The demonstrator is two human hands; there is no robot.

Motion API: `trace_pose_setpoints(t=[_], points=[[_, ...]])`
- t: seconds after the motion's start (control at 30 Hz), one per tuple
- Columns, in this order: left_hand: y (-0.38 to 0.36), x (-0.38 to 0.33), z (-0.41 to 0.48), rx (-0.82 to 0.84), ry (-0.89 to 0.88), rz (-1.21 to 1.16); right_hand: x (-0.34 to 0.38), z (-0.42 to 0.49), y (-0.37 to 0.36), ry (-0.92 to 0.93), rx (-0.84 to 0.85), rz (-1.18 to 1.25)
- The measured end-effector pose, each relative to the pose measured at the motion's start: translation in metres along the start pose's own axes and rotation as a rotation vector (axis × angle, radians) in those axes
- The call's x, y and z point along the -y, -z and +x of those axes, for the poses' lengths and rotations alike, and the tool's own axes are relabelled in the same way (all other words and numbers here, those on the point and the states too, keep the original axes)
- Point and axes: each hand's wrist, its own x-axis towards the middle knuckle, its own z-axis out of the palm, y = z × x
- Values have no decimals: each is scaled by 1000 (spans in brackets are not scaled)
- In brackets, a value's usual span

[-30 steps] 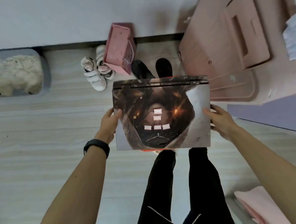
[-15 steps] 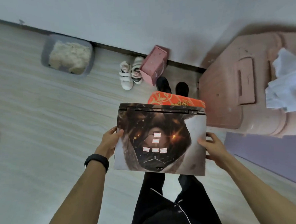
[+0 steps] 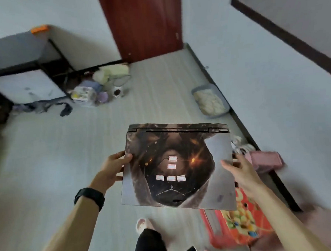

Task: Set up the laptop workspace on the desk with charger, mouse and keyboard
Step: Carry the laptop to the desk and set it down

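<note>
Both arms are out front, left hand [image 3: 114,167] and right hand [image 3: 241,172] each gripping a side edge of the one closed laptop [image 3: 183,189] between them, five stickers [image 3: 171,178] on its lid.

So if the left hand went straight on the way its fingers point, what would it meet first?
The laptop: the left hand grips its left edge, thumb on the lid, so nothing lies between them.
</note>
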Motion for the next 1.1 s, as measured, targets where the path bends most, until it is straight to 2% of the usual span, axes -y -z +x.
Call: trace_pose_setpoints(t=[0.1,0.27,0.43,0.8,1.1], points=[[79,21,-28,-88,-29,-118,49,3,-64,73,159,-114],[210,79,-61,-261,-5,-301,115,-4,-215,148,414,-271],[339,140,-78,-417,78,-433,143,-21,-379,139,598,-379],[536,202,-99,-660,119,-672,183,-39,-655,174,827,-485],[710,177,-8,-733,143,-685,238,22,-866,176,889,-488]])
